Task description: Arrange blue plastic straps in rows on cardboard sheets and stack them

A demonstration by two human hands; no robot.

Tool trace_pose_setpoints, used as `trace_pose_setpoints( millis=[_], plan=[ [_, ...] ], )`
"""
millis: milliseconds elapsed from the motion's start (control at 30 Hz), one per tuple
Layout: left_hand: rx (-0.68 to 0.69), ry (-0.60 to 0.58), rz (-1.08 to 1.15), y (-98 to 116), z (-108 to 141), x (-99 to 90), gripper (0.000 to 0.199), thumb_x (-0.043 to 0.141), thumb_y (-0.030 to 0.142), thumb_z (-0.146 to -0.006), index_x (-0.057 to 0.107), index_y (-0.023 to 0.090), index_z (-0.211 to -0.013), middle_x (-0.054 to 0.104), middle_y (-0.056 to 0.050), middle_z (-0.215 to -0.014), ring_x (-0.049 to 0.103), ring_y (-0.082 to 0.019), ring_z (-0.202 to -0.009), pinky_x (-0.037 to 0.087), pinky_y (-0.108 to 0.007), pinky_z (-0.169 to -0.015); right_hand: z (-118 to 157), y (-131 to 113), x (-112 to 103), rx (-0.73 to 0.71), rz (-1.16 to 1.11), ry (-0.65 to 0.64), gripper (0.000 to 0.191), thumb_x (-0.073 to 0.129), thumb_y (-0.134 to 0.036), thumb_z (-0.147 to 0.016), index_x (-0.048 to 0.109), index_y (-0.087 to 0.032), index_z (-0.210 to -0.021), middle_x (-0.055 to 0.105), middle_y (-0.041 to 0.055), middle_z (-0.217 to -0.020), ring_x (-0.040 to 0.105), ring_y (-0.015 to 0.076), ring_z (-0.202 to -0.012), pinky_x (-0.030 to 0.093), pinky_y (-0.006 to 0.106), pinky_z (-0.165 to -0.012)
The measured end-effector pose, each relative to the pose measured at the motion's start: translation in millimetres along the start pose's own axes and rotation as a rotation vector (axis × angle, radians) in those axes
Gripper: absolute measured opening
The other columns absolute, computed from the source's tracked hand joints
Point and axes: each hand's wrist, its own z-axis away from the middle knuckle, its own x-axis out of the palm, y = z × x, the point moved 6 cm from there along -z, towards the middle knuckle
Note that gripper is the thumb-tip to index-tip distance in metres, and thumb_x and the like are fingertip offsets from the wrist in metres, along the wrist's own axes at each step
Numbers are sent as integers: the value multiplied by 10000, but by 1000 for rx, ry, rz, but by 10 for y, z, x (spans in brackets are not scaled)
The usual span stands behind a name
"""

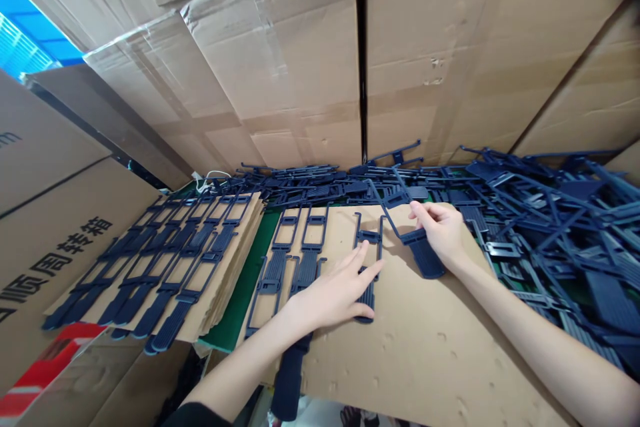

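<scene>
My right hand (441, 230) pinches a dark blue plastic frame part (423, 255) with a ribbed paddle at its lower end, tilted and raised at the cardboard sheet's far edge. Fingers spread, my left hand (335, 293) rests over another frame part (369, 236) lying on the cardboard sheet (400, 360). That part's middle is hidden beneath the fingers. Left of it, more such parts (315, 230) lie in columns, overlapping end to end, partly covered by my left forearm.
A stack of cardboard sheets (227, 280) on the left bears rows of the same parts. Loose parts (565, 213) are heaped along the back and right of the green surface (235, 320). Large cardboard boxes (300, 67) wall off the back, and another box (50, 233) stands left.
</scene>
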Motion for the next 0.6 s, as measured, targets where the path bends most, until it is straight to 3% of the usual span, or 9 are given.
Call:
trace_pose_setpoints(
  millis=[200,600],
  plan=[
    [19,51,-152,-104,-64,-13,724,692,401,-764,419,117,-1372,204,-221,-1508,200,-304,-1402,250,-431,-1130,-14,11,9,-23,-29,-19,424,592,-512,-797,562,-185,-528,514,-4,-506,445,110,-468,353,249,-460],
    [-72,36,-111,-384,-134,-139,662,612,440,-826,401,173,-1394,160,-155,-1523,148,-260,-1407,227,-404,-1138,-15,39,11,6,-8,-19,415,583,-527,-795,604,-175,-575,490,-10,-488,431,103,-452,347,238,-441]
  ],
)
